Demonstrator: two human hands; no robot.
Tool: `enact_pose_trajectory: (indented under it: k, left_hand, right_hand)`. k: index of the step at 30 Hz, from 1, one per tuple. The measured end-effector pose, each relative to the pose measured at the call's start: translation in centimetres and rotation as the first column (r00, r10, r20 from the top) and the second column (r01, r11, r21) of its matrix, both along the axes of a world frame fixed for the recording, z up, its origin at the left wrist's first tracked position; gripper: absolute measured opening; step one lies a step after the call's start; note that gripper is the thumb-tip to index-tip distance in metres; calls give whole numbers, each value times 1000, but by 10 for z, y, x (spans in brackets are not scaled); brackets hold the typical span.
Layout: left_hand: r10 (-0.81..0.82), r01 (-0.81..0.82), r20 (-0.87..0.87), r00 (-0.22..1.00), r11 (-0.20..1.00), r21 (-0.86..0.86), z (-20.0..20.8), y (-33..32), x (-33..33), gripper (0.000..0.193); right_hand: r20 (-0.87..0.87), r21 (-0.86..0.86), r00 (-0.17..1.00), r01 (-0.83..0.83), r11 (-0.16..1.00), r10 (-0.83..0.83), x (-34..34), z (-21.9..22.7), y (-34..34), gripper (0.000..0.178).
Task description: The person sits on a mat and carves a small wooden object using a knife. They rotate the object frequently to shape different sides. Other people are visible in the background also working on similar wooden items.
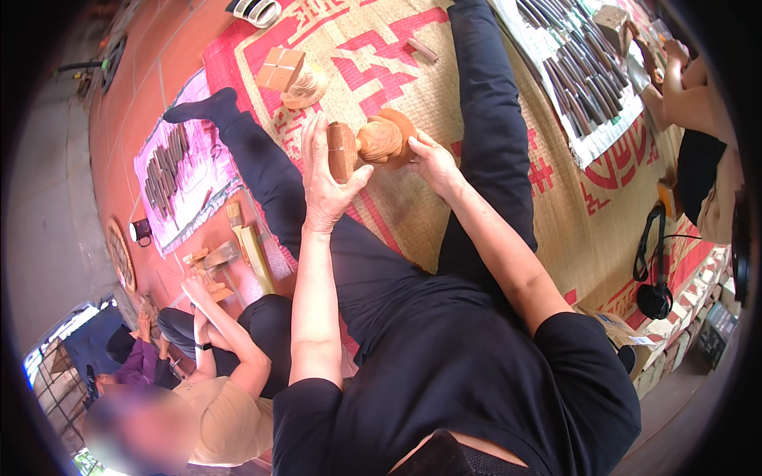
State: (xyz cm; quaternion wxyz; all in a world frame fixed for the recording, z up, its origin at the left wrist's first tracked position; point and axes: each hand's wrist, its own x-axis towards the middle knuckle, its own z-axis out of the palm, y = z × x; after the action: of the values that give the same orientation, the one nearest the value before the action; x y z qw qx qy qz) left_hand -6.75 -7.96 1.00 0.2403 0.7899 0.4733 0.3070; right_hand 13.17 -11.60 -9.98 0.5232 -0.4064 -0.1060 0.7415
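Between my hands, above the mat, is a carved wooden piece point(382, 140), with a square block at its left end, a rounded carved middle and a disc at its right end. My left hand point(324, 170) grips the block end, its fingers extended along the side and its thumb beneath. At the disc, my right hand point(434, 164) closes with the thumb on the near edge; its other fingers are mostly hidden. A similar carved piece with a square block point(282, 70) rests on the mat beyond my left hand. Farther off lies a small wooden stick point(422, 51).
My outstretched legs flank a red-and-beige woven mat point(413, 202). Many chisels lie on a white cloth point(591, 147) at right, others on a pink cloth point(208, 107) at left. People work on both sides. Headphones point(655, 297) sit near the right edge; a mallet point(221, 255) is at left.
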Motion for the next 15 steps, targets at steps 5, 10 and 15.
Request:
enact_pose_trajectory:
  k: [5,10,15]
  left_hand:
    - [13,-10,43,999,998,-64,0,-2,2,100]
    - [24,-16,112,993,997,-74,-1,-1,2,92]
    - [160,-69,334,929,961,-266,2,-5,1,81]
  right_hand:
    - [-39,-24,999,5,1000,-6,1,-1,1,46]
    - [-31,5,1000,-3,1000,4,1,-7,0,49]
    - [30,16,999,-39,999,38,1,-6,0,51]
